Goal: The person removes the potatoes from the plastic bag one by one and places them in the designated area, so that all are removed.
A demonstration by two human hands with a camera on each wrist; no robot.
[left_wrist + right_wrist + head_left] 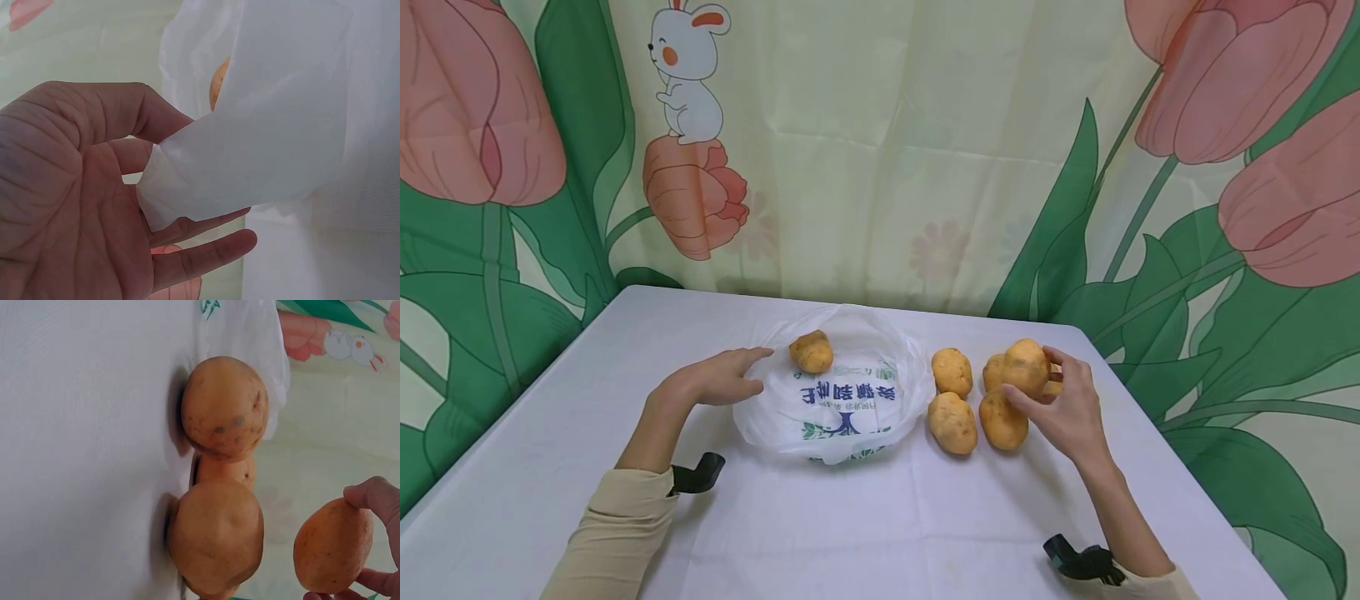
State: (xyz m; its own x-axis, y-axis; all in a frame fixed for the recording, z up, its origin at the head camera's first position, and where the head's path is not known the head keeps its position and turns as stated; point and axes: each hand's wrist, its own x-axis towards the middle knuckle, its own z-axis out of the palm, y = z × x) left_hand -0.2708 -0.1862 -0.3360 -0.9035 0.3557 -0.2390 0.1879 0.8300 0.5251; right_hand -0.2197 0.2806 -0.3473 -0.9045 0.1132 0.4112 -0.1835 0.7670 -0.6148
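Observation:
A white plastic bag [842, 437] with dark blue print lies spread on the table. One potato [812, 352] is at the bag's far left part. My left hand [718, 379] is at the bag's left edge; in the left wrist view its digits hold the thin film [250, 156], partly hidden behind it. My right hand [1071, 404] grips a potato [334, 547] between thumb and fingertips, lifted above other potatoes. Several potatoes lie to the right of the bag, among them a front left one [952, 423], a back left one [951, 372] and a front right one [1003, 419].
A white cloth covers the table [820, 533]. Behind it hangs a curtain [880, 167] printed with tulips and a rabbit. Black wrist cameras sit on the left wrist [698, 475] and right wrist [1078, 560].

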